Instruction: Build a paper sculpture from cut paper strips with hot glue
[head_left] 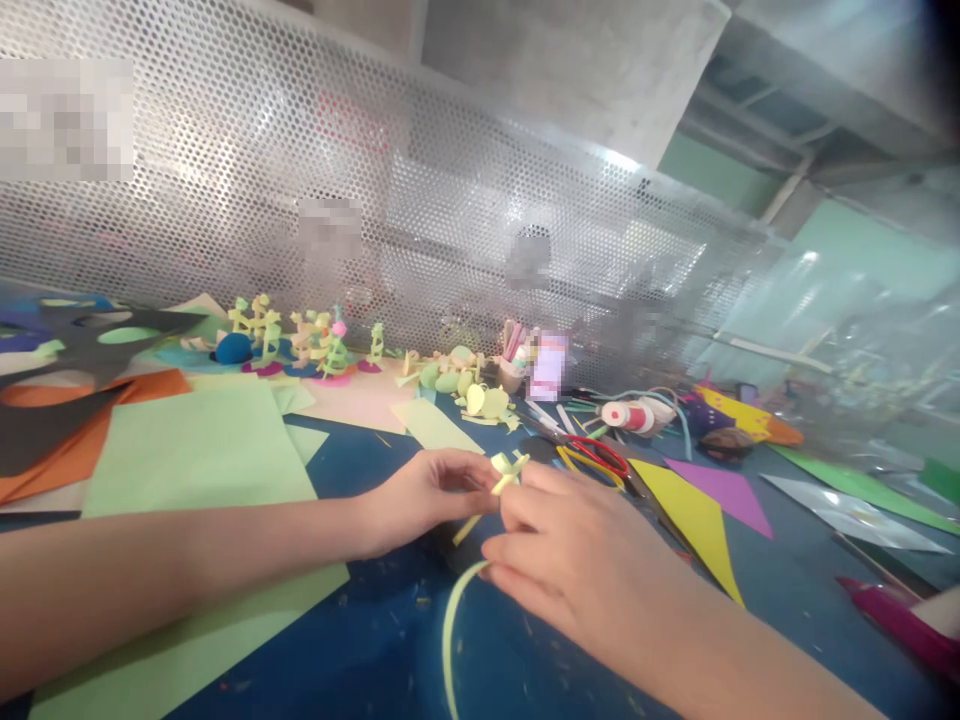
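Both my hands meet over the blue table. My left hand pinches a pale yellow-green paper strip, whose folded or curled end sticks up between the two hands. From the other side, my right hand closes on the same strip. A longer paper tail hangs from under the right fingers and bows down toward the near edge. A short strip end shows below the left fingertips. The fingers partly hide how the strip is folded.
Green paper sheets lie at left. Small paper figures stand behind, beside round paper pieces. Red-handled scissors, a spool and a yellow paper piece lie at right. A perforated metal screen rises behind the table.
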